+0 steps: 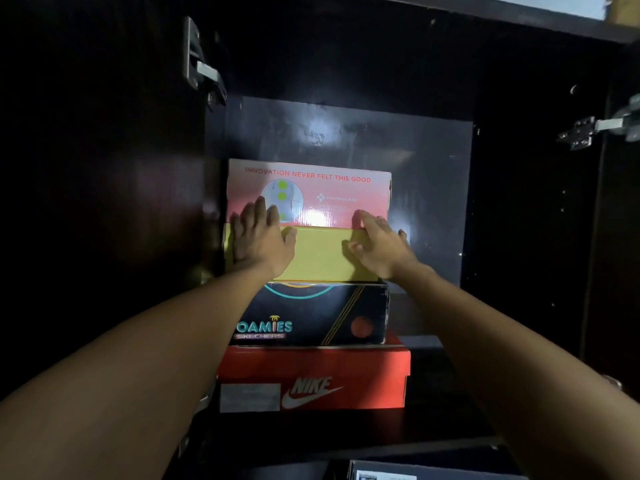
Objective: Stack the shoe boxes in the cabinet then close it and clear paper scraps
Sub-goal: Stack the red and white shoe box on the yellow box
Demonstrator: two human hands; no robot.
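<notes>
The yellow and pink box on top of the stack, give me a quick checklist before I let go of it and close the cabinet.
1. Both hands on the top box: ok, left hand and right hand rest flat on its front.
2. Top box sits on the Skechers box: ok.
3. Skechers box sits on the Nike box: ok.
4. Top box pushed fully back: cannot tell.
5. Doors free to swing: cannot tell, only the hinges show.
6. Paper scraps cleared: cannot tell, none in view.
</notes>
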